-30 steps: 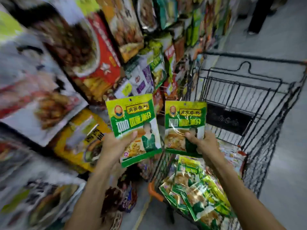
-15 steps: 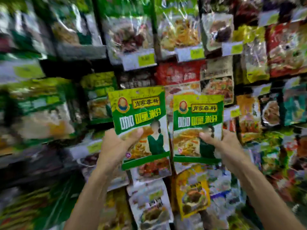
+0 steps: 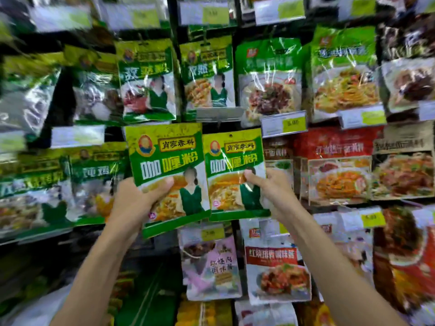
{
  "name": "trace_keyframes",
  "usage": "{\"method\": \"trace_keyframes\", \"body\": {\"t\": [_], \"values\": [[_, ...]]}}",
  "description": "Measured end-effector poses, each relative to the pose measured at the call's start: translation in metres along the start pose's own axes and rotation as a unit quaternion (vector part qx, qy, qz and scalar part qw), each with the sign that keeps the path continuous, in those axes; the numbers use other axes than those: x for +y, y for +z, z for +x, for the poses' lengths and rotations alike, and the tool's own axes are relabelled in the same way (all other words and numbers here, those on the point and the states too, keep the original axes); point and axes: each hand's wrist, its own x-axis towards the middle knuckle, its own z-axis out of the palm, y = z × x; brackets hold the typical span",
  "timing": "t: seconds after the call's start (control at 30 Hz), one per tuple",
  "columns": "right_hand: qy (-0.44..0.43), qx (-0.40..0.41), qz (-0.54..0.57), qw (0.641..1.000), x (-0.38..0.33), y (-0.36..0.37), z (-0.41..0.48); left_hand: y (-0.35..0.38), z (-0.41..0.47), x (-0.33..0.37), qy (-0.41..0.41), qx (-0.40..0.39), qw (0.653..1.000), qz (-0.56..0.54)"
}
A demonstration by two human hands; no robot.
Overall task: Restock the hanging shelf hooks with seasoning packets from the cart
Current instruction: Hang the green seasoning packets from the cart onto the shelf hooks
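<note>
Film packets like these look light and limp, with thin glossy plastic over a flat fill, so they will probably bend or slide in a loose hold. The left grip [image 3: 138,203] has its thumb [image 3: 164,184] curled over the lower front of the left packet [image 3: 169,158], with the other fingers hidden behind. The right grip [image 3: 270,191] pinches the right packet [image 3: 233,161] the same way, at its lower right. Both packets are raised in front of the hanging shelf, side by side with their edges meeting, just below a grey tag holder [image 3: 219,114]. Each stands upright with its long axis vertical and its printed face toward the camera. The left one's top leans slightly left. A small hang hole [image 3: 230,135] shows in the right packet's top band. Holding low leaves that band free for a hook, though a pinch nearer the top would likely steady the hole better. The hook prongs themselves cannot be made out.
</note>
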Motion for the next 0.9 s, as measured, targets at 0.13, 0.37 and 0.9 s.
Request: {"method": "trace_keyframes", "body": {"t": [0.13,0.37,0.9], "values": [[0.022,0.012,0.004,1.000,-0.005,0.016,0.020,-0.005,0.006,-0.002,-0.014,0.002,1.000,-0.013],[0.060,0.015,0.022,0.998,-0.001,0.019,0.026,-0.008,0.011,-0.004,-0.021,-0.010,0.999,-0.031],[0.119,0.069,-0.015,0.990,0.014,0.031,0.065,0.002,0.021,-0.010,-0.006,-0.023,0.999,-0.037]]}}
